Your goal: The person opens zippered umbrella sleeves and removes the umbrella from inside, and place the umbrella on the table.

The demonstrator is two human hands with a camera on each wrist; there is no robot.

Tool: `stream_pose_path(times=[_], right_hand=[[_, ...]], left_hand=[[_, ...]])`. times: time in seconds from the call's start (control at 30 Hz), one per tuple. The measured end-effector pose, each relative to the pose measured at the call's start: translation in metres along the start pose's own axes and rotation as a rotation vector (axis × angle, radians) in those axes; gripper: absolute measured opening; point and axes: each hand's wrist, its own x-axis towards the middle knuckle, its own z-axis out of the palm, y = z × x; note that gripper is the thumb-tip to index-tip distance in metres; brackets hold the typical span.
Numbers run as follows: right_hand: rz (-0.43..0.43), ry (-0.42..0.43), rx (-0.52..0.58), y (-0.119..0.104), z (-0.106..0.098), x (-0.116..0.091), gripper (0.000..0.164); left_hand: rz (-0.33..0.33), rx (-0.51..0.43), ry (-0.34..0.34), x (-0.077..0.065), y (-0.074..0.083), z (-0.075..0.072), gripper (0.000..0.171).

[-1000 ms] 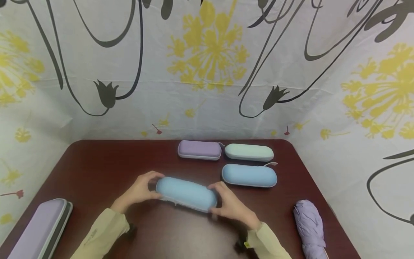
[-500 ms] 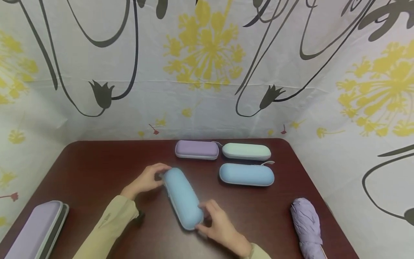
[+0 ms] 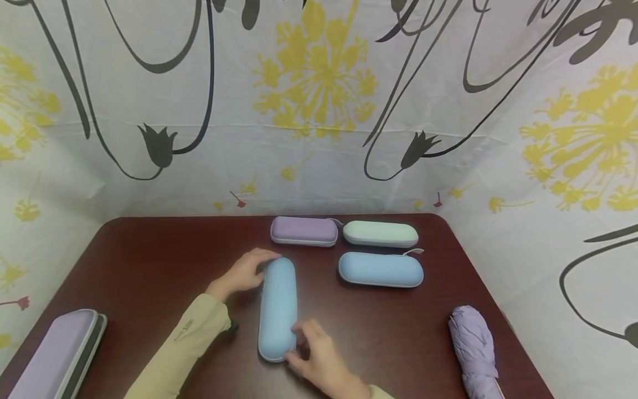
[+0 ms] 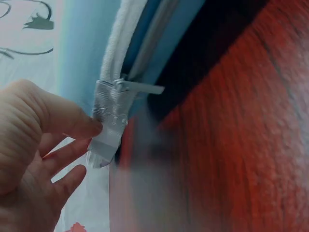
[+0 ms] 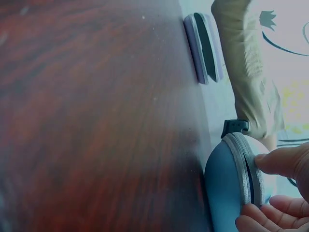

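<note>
Pinching a silver tab [image 4: 107,123] at the far end of the blue case [image 3: 277,310], the left hand [image 3: 245,270] works opposite the right hand [image 3: 323,357], which grips the near end. The case points lengthwise over the table [image 3: 174,255], left of a 2nd blue case [image 3: 381,270].

At the middle of the desk [image 3: 164,244], running front to back, the central case [image 3: 278,310], with left fingers [image 3: 261,256] at its far end and right fingers [image 3: 310,328] at its near end. To its right, a second case [image 3: 381,270]; just behind that, a third case [image 3: 380,234], with a fourth case [image 3: 304,231] close on the left. Towards the left edge, a fifth case [image 3: 55,352]; towards the right, an umbrella [image 3: 473,349]. Behind the desk, a cloth [image 3: 319,172].
</note>
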Motion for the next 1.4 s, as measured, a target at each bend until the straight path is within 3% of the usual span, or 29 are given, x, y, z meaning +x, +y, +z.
stream_pose_path(times=[0.1,0.2,0.3,0.4,0.47,0.57,0.67,0.87,1.0,1.1,1.23,1.4], right_hand=[[-0.014,-0.012,0.032,0.001,-0.001,0.002,0.046],[-0.01,-0.018,0.072,0.006,-0.007,0.006,0.04],[0.007,0.005,0.092,0.013,-0.015,0.013,0.035],[0.032,0.023,0.088,0.022,-0.021,0.022,0.032],[0.039,0.015,0.084,0.026,-0.023,0.028,0.031],[0.035,-0.011,0.075,0.03,-0.023,0.037,0.029],[0.029,-0.041,0.056,0.031,-0.021,0.046,0.027],[0.045,-0.075,0.064,0.029,-0.017,0.058,0.025],[0.074,-0.089,0.075,0.025,-0.015,0.066,0.024],[0.101,-0.112,0.053,0.022,-0.014,0.073,0.027],[0.151,-0.154,-0.03,0.019,-0.01,0.084,0.028],[0.265,-0.203,-0.152,0.01,-0.004,0.102,0.031]], left_hand=[[0.003,0.025,0.031,-0.002,0.002,0.0,0.053],[-0.03,0.053,0.119,-0.007,0.008,0.002,0.05],[-0.141,0.027,0.234,-0.015,0.023,0.005,0.043],[-0.308,-0.065,0.311,-0.022,0.047,0.009,0.042],[-0.419,-0.103,0.316,-0.027,0.062,0.012,0.054],[-0.515,-0.098,0.267,-0.033,0.079,0.017,0.08],[-0.532,-0.058,0.219,-0.039,0.086,0.023,0.095],[-0.536,-0.077,0.196,-0.043,0.087,0.027,0.097],[-0.603,-0.206,0.172,-0.046,0.084,0.019,0.094],[-0.691,-0.378,0.15,-0.052,0.08,0.012,0.089],[-0.771,-0.627,0.136,-0.059,0.075,0.005,0.081],[-0.815,-0.775,0.125,-0.066,0.069,0.005,0.075]])
